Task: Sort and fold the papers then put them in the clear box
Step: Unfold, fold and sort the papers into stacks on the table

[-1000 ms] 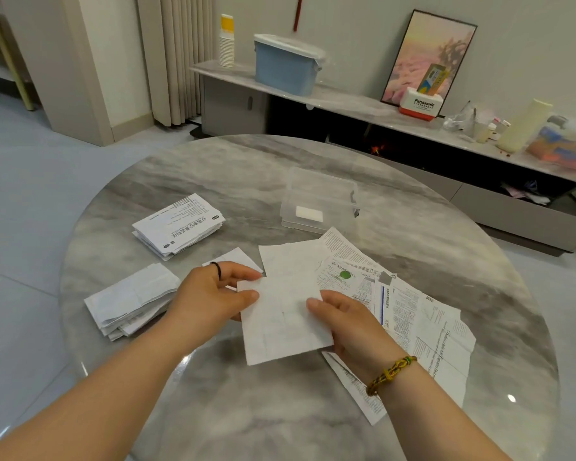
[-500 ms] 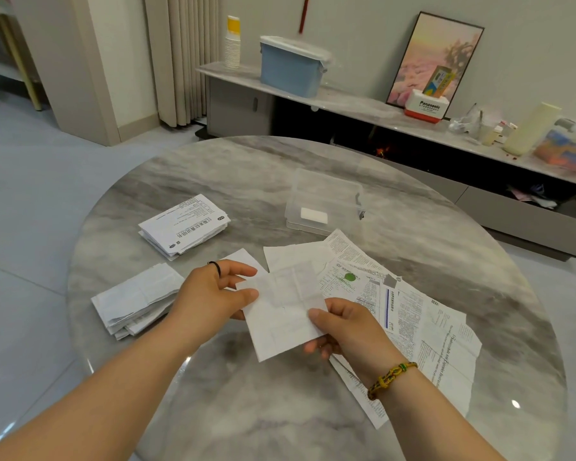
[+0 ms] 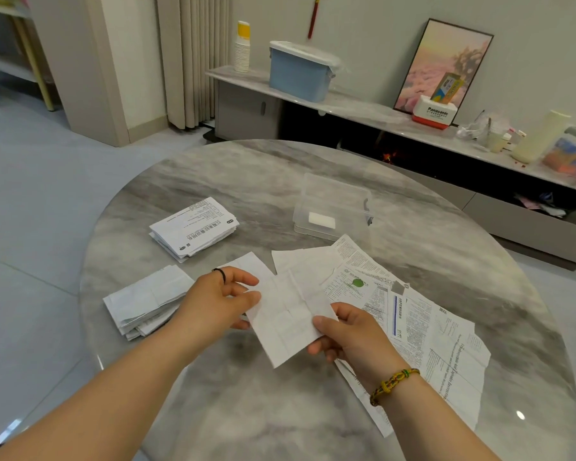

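Note:
I hold a creased white paper (image 3: 288, 319) above the round marble table (image 3: 313, 410). My left hand (image 3: 218, 299) pinches its left edge and my right hand (image 3: 345, 332) pinches its right edge. Unfolded printed leaflets (image 3: 423, 327) lie spread to the right, partly under my right hand. Two stacks of folded papers sit on the left: a printed stack (image 3: 193, 227) farther back and a plain stack (image 3: 147, 299) nearer me. The clear box (image 3: 333, 197) stands behind the leaflets with one small folded white paper (image 3: 321, 220) inside.
Behind the table runs a low cabinet (image 3: 363, 111) with a blue bin (image 3: 298, 71), stacked paper cups (image 3: 242, 49), a framed picture (image 3: 443, 64) and a Panasonic box (image 3: 434, 113). A curtain (image 3: 193, 58) hangs at the back left. The table edge curves close on the left.
The held paper has turned slightly and moved a bit lower and left between my hands. My right hand's fingers now curl more under its right edge. Stacks and box stay put.

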Available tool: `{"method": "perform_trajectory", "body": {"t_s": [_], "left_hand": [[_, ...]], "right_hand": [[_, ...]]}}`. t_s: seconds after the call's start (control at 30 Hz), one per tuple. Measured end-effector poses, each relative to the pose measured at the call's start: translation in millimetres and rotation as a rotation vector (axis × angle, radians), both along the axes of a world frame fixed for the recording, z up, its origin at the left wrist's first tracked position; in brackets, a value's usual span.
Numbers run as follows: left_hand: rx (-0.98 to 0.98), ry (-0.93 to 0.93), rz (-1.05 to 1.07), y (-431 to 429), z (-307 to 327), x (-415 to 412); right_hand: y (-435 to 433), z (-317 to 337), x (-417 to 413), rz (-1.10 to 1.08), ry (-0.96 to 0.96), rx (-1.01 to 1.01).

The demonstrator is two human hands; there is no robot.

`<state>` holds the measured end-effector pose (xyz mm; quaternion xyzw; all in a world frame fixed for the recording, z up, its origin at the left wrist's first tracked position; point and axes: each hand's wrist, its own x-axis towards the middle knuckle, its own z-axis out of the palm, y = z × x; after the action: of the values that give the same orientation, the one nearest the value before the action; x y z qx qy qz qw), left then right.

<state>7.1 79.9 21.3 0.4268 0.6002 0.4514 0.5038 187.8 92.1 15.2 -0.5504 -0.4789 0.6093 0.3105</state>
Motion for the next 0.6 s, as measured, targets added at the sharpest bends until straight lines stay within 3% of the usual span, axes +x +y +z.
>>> {"method": "perform_trajectory", "body": {"t_s": [0.1, 0.23, 0.33, 0.6], "left_hand": [[0.008, 0.175, 0.019, 3.0, 0.4, -14.7], [-0.029, 0.702, 0.029, 4.2, -1.0, -41.2], [-0.092, 0.938, -0.1, 4.5, -2.7, -57.9], [-0.174, 1.237, -0.37, 7.2, -5.7, -88.9]], "right_hand": [[5.2, 0.4, -3.3, -0.007, -0.013, 0.0], [20.8, 2.4, -14.3, -0.05, -0.026, 0.006], [41.6, 5.4, -33.1, -0.048, -0.045, 0.031], [102.5, 8.1, -100.7, 0.035, -0.064, 0.01]]}}
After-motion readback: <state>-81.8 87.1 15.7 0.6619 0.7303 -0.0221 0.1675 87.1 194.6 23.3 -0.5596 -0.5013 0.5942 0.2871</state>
